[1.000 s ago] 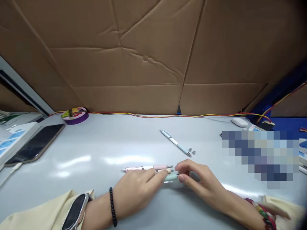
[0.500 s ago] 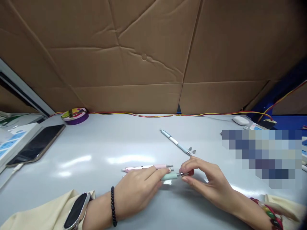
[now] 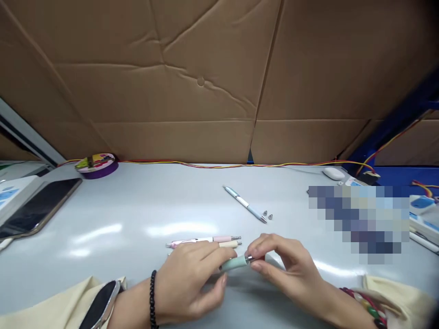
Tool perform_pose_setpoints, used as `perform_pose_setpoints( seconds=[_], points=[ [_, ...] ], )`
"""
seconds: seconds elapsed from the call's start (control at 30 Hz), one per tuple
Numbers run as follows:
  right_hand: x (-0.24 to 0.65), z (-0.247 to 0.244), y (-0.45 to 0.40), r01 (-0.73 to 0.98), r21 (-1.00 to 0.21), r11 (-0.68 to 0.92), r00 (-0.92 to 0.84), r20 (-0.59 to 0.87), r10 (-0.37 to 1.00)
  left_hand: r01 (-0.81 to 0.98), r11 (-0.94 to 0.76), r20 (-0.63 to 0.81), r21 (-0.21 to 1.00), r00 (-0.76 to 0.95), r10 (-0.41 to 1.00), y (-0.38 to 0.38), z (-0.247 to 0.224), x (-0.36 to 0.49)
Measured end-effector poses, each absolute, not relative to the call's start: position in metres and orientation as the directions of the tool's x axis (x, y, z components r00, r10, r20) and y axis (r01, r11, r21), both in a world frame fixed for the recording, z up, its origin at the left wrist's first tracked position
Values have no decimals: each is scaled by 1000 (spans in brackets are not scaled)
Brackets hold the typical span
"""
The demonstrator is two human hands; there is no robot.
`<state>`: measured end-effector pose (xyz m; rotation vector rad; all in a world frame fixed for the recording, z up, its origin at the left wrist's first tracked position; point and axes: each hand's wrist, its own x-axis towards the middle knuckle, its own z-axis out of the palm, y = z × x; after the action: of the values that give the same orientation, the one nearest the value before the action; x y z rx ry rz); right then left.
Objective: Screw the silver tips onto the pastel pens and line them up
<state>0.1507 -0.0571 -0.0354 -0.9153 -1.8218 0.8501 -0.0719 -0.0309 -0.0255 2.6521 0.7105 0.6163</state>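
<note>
A mint-green pen (image 3: 235,263) lies between my two hands, its metal tip pointing right. My left hand (image 3: 195,278) is curled over the rear of the pen, its thumb lowered away from the barrel. With thumb and fingers, my right hand (image 3: 288,262) pinches the pen's metal tip. Behind my left hand lie a pink pen (image 3: 224,238) and a cream pen (image 3: 229,244), both partly covered by that hand. Farther back rests a light-blue and white pen (image 3: 245,204), with two small metal cone tips (image 3: 268,215) beside its point.
At the left are a phone (image 3: 41,205) and a purple roll of tape (image 3: 98,167). Thin red and yellow wires (image 3: 206,166) run along the back edge, below a cardboard wall (image 3: 171,91). A white case (image 3: 334,173) sits at the back right, near a blurred-out patch.
My left thumb has dropped away from the mint-green pen. The right fingers have moved closer along its metal tip. The whole view has shifted slightly.
</note>
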Motion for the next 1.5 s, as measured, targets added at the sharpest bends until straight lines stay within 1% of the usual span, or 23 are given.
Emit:
perform_pose_setpoints(
  seconds=[0.13, 0.23, 0.3, 0.4, 0.53, 0.6, 0.83, 1.03, 1.3, 1.37, 1.43, 1.5],
  points=[
    [147, -35, -59, 207, -788, 580, -360, 490, 794, 406, -741, 289, 535, 736, 612, -33, -25, -68],
    [145, -34, -60, 207, -773, 599, -355, 511, 783, 403, -727, 278, 556, 734, 620, -34, -27, -66],
    [144, -33, -60, 217, -783, 583, -307, 512, 802, 402, -754, 298, 519, 742, 601, -33, -28, -66],
    [146, -34, -59, 245, -817, 523, -237, 473, 849, 401, -812, 363, 424, 747, 557, -31, -29, -68],
    [147, -34, -59, 286, -823, 491, -264, 425, 866, 342, -893, 440, 293, 780, 444, -30, -30, -71],
    [148, -35, -61, 300, -816, 493, -280, 419, 864, 325, -908, 459, 263, 786, 414, -31, -31, -71],
    [149, -33, -61, 300, -816, 494, -300, 411, 861, 336, -913, 449, 232, 796, 407, -29, -30, -71],
    [151, -36, -59, 256, -769, 586, -263, 528, 808, 348, -902, 442, 254, 788, 429, -29, -28, -71],
    [153, -38, -58, 252, -737, 627, -263, 572, 777, 359, -895, 442, 264, 780, 443, -30, -29, -72],
    [156, -37, -56, 247, -737, 630, -219, 591, 777, 358, -894, 432, 271, 784, 445, -29, -30, -73],
    [163, -34, -51, 266, -744, 612, -124, 603, 788, 361, -891, 421, 275, 788, 449, -29, -30, -74],
    [174, -29, -43, 352, -761, 545, -22, 575, 818, 365, -889, 415, 275, 789, 453, -28, -31, -75]
  ],
)
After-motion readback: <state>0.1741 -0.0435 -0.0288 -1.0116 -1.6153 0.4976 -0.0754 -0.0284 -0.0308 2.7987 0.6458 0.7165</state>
